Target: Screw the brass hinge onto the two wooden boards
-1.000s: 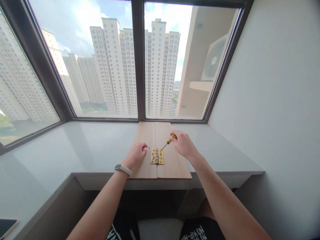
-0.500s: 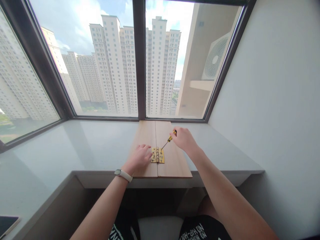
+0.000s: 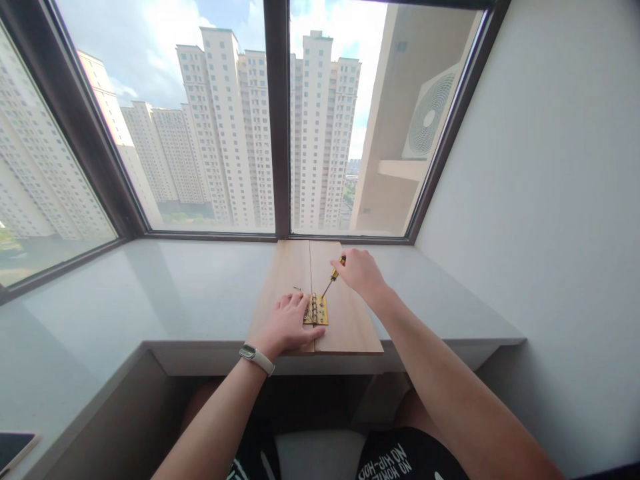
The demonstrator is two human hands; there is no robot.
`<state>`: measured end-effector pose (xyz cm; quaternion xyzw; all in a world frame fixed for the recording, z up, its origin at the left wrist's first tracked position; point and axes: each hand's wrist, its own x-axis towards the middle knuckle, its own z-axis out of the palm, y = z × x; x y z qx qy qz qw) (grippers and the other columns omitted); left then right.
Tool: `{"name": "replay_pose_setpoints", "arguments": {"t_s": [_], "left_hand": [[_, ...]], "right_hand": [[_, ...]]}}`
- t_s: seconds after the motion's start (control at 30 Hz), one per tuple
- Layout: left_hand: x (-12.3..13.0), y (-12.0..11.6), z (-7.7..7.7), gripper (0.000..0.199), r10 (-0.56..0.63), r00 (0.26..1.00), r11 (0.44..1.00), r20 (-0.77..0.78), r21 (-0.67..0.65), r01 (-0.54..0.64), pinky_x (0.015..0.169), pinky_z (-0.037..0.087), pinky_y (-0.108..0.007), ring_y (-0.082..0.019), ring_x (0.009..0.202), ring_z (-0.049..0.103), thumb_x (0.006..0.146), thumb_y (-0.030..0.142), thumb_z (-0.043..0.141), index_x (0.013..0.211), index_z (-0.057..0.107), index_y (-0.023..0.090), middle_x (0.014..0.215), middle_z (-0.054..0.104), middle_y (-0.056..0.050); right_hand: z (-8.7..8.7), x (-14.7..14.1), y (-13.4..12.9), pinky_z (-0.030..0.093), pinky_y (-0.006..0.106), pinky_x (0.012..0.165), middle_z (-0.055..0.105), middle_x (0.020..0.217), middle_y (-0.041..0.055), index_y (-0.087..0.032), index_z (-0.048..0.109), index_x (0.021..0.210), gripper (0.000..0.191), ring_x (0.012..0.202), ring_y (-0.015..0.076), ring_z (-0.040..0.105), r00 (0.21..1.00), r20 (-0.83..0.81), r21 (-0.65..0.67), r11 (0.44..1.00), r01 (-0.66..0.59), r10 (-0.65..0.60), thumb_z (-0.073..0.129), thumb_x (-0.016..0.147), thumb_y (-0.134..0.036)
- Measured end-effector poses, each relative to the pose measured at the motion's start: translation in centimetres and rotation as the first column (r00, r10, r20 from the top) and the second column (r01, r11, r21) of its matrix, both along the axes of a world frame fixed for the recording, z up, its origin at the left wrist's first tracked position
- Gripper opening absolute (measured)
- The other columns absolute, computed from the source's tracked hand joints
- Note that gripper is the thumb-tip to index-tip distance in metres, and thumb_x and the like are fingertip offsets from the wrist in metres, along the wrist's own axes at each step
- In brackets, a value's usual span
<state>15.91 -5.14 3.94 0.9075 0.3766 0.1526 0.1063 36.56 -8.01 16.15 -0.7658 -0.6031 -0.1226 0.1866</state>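
Two pale wooden boards lie side by side, with a gold hinge across the seam between them. My left hand rests with spread fingers on the left board and the hinge's left leaf, its thumb reaching below the hinge onto the right board. In my right hand is a screwdriver with a yellow and black handle, tilted, its tip at the upper part of the hinge's right leaf. Small screws show on the hinge. A small thin item lies on the left board above my left fingers.
The boards lie on a white windowsill counter, reaching its front edge. Dark window frames stand behind it, and a white wall rises at right. A dark flat device sits at the lower left.
My left hand has moved right, over the hinge's left leaf, with its thumb now stretched below the hinge. My right hand and the screwdriver handle have shifted slightly left and up, making the screwdriver steeper.
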Motion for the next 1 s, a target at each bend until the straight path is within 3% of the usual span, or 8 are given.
{"name": "replay_pose_setpoints", "arguments": {"t_s": [0.27,0.57,0.87,1.0], "left_hand": [[0.1,-0.1,-0.2,0.093,0.016,1.000,1.000,-0.017,0.002,-0.016,0.116,0.030,-0.051,-0.039,0.140,0.034,0.079,0.081,0.048,0.151,0.041,0.023,0.152,0.044,-0.012],[0.3,-0.3,-0.3,0.092,0.041,0.999,0.999,-0.029,-0.003,-0.041,0.118,0.027,-0.050,-0.038,0.142,0.032,0.080,0.081,0.046,0.151,0.041,0.025,0.153,0.044,-0.011],[0.3,-0.4,-0.2,0.088,0.047,0.999,0.999,-0.002,-0.002,-0.047,0.117,0.028,-0.050,-0.038,0.141,0.034,0.080,0.078,0.050,0.150,0.043,0.025,0.151,0.046,-0.012],[0.2,-0.5,-0.2,0.088,0.046,0.999,0.999,-0.001,-0.027,-0.046,0.117,0.027,-0.051,-0.039,0.142,0.033,0.080,0.077,0.051,0.150,0.042,0.026,0.152,0.045,-0.012]], "right_hand": [[1.2,-1.6,-0.3,0.042,0.028,0.071,0.076,0.088,0.0095,-0.019,0.073,0.092,0.030,0.084,0.0222,0.069,0.982,0.049,-0.093,0.980,-0.177,0.182,0.065,0.093,-0.048],[1.6,-2.6,0.6,0.047,0.030,0.074,0.075,0.095,0.0147,-0.015,0.072,0.097,0.032,0.091,0.0261,0.071,0.986,0.106,-0.152,0.983,-0.108,0.125,0.063,0.094,-0.045],[1.5,-2.0,0.8,0.046,0.030,0.070,0.075,0.094,0.0147,-0.015,0.071,0.097,0.025,0.089,0.0261,0.071,0.978,0.134,-0.200,0.971,-0.131,0.160,0.060,0.097,-0.039],[1.5,-1.6,0.9,0.044,0.029,0.073,0.076,0.097,0.0134,-0.017,0.068,0.100,0.019,0.093,0.0249,0.070,0.959,0.164,-0.220,0.957,-0.191,0.230,0.059,0.097,-0.032]]}}
